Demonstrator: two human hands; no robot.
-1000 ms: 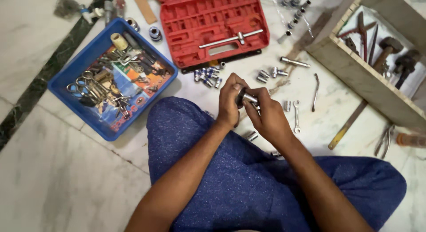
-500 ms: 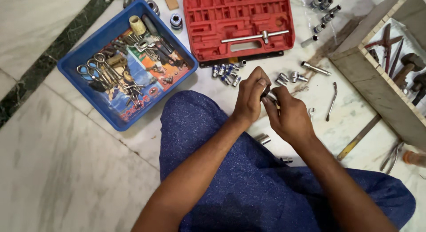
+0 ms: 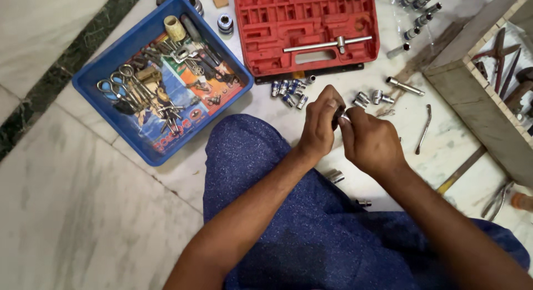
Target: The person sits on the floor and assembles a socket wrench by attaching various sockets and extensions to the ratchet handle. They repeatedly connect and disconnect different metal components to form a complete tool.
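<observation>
Since the earlier pictures your hands have stayed locked together over your knee while the view has slid, so the red case and blue tray now sit farther right and lower than before. Your left hand [image 3: 321, 123] and right hand [image 3: 371, 141] are pressed close, fingers of both closed on a small metal socket piece [image 3: 340, 118] held between them; only a sliver of its dark and shiny surface shows, so what exactly it is fitted to cannot be told. Just beyond your grip, on the marble floor [image 3: 83, 212], lies a row of loose sockets [image 3: 290, 91], with a few more sockets [image 3: 371, 98] just to the right of it. Farther out past them lies the open red socket case [image 3: 305, 29], a long bar handle [image 3: 327, 44] resting in it. Well off to the left of your grip is the blue tray [image 3: 111, 73] heaped with keys and small tools. To the right, well apart, stands a wooden toolbox [image 3: 477, 107]. A bent metal rod [image 3: 424, 128] lies between the toolbox and your right hand. Below your grip, one more socket [image 3: 334, 176] rests beside your blue-clad leg [image 3: 266, 201].
</observation>
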